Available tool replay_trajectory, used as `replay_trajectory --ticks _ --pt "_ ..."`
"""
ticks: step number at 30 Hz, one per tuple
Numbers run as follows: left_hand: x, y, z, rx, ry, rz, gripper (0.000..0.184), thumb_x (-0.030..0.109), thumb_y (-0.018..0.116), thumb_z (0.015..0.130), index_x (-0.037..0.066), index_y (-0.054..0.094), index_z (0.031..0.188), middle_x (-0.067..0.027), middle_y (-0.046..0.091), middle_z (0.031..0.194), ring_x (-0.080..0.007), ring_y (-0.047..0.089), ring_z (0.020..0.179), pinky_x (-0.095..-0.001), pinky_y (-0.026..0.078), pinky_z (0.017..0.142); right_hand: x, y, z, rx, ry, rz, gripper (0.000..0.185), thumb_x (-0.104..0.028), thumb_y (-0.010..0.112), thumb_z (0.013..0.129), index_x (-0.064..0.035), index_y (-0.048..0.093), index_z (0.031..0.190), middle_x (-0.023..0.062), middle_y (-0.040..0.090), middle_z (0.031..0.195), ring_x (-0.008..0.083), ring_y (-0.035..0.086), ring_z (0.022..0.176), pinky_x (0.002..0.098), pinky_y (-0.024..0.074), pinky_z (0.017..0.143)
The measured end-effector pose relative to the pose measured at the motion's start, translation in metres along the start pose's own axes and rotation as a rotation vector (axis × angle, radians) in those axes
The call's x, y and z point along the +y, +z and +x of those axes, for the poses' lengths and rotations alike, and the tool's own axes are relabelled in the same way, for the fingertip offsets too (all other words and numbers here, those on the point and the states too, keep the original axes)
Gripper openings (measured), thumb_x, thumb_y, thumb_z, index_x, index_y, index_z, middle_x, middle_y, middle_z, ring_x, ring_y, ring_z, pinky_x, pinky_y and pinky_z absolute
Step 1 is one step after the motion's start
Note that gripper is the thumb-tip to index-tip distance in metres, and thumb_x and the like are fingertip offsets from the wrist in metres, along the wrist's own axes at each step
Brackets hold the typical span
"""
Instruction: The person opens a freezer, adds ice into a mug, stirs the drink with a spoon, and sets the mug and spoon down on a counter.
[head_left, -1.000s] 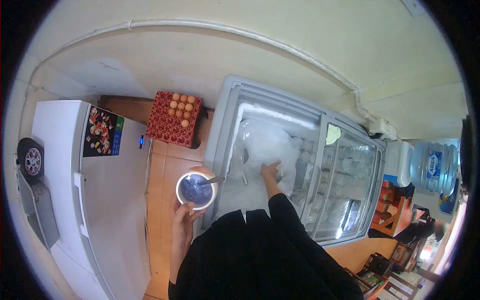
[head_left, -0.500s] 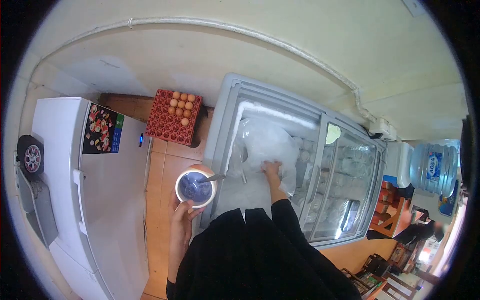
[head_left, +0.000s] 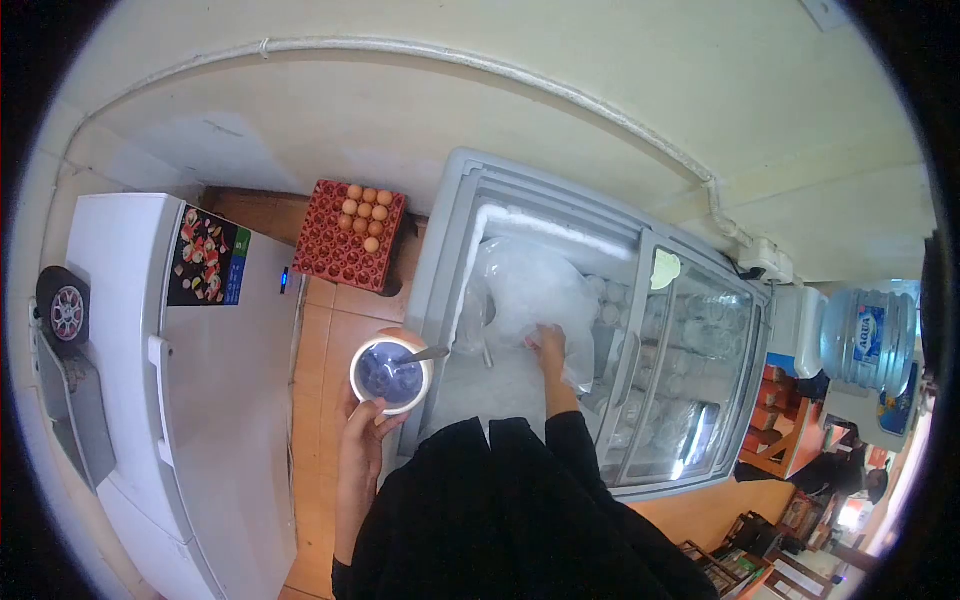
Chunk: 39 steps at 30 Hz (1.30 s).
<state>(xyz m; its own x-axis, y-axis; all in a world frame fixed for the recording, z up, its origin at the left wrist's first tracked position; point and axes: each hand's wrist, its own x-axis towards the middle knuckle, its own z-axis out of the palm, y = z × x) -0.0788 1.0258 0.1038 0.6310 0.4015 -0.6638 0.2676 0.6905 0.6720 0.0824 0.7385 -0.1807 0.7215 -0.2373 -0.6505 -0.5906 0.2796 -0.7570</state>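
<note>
Left fingers (head_left: pixel 370 411) curled around white cup (head_left: pixel 428 381); right fingers (head_left: pixel 546 341) bent at plastic bag (head_left: pixel 530 285), grip unclear.

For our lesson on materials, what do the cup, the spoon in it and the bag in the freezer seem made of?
Cup: possibly glazed ceramic or plastic, from its smooth, thick pale rim.
Spoon: probably polished metal, its handle grey and shiny.
Bag: apparently thin clear plastic, see-through and wrinkled.

freezer (head_left: pixel 441 250) open at one end, glass lid (head_left: pixel 686 362) barring the other, plastic bag (head_left: pixel 540 285) crowding the opening
</note>
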Motion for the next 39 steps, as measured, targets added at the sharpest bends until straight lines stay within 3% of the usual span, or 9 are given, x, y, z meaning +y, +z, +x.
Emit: replay_trajectory --ticks 4,6,9,13,15,19,22,24,39 --pt "0.001 0.0 0.0 -0.006 -0.002 0.016 0.053 0.012 0.055 0.075 0.002 0.041 0.126 -0.0128 0.053 0.114 -0.0215 0.06 0.098 -0.0325 0.057 0.073 -0.043 0.015 -0.037 0.052 0.044 0.12 0.034 -0.024 0.063 0.084 -0.0045 0.046 0.107 0.0098 0.05 0.099 0.0189 0.056 0.078 0.0273 0.0518 0.057" --pt "0.0 -0.001 0.001 -0.003 -0.005 0.012 0.054 0.012 0.055 0.075 0.003 0.041 0.126 -0.0126 0.052 0.114 -0.0217 0.06 0.098 -0.0328 0.057 0.074 -0.065 0.017 -0.058 -0.252 0.081 0.122 0.025 -0.024 0.059 0.089 -0.0058 0.05 0.102 0.0053 0.053 0.086 0.0142 0.056 0.074 0.0233 0.0483 0.055" --pt "0.0 -0.001 0.001 -0.001 -0.01 0.005 0.054 0.012 0.056 0.075 0.003 0.041 0.126 -0.0121 0.052 0.115 -0.0221 0.059 0.1 -0.0336 0.057 0.075 -0.093 0.034 -0.1 -0.37 0.158 0.215 0.021 -0.026 0.056 0.091 -0.0062 0.052 0.099 0.0019 0.052 0.076 0.0105 0.053 0.066 0.0216 0.0425 0.051" --pt "0.0 -0.001 0.0 -0.005 -0.005 0.021 0.055 0.012 0.056 0.075 0.004 0.042 0.127 -0.0117 0.051 0.116 -0.0228 0.058 0.101 -0.0347 0.056 0.076 -0.117 0.047 -0.147 -0.453 0.161 0.181 0.024 -0.027 0.052 0.093 -0.0043 0.052 0.1 0.0035 0.051 0.076 0.011 0.049 0.059 0.0214 0.0353 0.047" --pt "-0.002 -0.003 0.001 -0.003 0.0 0.022 0.055 0.012 0.057 0.074 0.005 0.042 0.127 -0.0116 0.051 0.116 -0.023 0.058 0.101 -0.0352 0.056 0.076 -0.126 0.046 -0.16 -0.746 0.182 0.186 0.029 -0.028 0.049 0.094 -0.0015 0.052 0.104 0.0042 0.05 0.076 0.011 0.044 0.055 0.0213 0.0316 0.046" --pt "0.0 -0.001 0.0 -0.018 0.005 0.012 0.054 0.011 0.057 0.074 0.006 0.042 0.126 -0.0111 0.051 0.116 -0.0235 0.058 0.102 -0.0367 0.056 0.076 -0.147 0.059 -0.193 -0.782 0.198 0.114 0.038 -0.033 0.049 0.093 0.0001 0.05 0.112 0.0062 0.052 0.082 0.0097 0.041 0.053 0.0209 0.0294 0.045" --pt "-0.001 0.0 0.001 -0.027 0.015 0.007 0.055 0.01 0.057 0.075 0.006 0.042 0.127 -0.0112 0.051 0.116 -0.0236 0.058 0.102 -0.0369 0.057 0.075 -0.161 0.073 -0.218 -0.821 0.124 0.002 0.034 -0.026 0.05 0.093 0.002 0.051 0.114 0.0056 0.051 0.078 0.01 0.043 0.053 0.0209 0.0307 0.047" --pt "-0.002 -0.002 0.002 -0.022 0.018 0.004 0.055 0.01 0.057 0.075 0.006 0.041 0.127 -0.0113 0.05 0.117 -0.0236 0.058 0.102 -0.0368 0.057 0.075 -0.168 0.082 -0.231 -0.993 0.03 -0.078 0.036 -0.026 0.052 0.092 0.0024 0.05 0.115 0.0063 0.052 0.082 0.0089 0.043 0.053 0.0203 0.0302 0.046" --pt "-0.003 -0.003 0.003 -0.018 0.007 0.001 0.058 0.013 0.059 0.075 0.007 0.04 0.129 -0.0102 0.051 0.116 -0.0214 0.057 0.102 -0.0364 0.057 0.074 -0.172 0.092 -0.247 -0.968 0.195 0.078 0.036 -0.028 0.051 0.092 0.0029 0.05 0.111 0.0098 0.056 0.091 0.0078 0.039 0.051 0.0197 0.0277 0.044"
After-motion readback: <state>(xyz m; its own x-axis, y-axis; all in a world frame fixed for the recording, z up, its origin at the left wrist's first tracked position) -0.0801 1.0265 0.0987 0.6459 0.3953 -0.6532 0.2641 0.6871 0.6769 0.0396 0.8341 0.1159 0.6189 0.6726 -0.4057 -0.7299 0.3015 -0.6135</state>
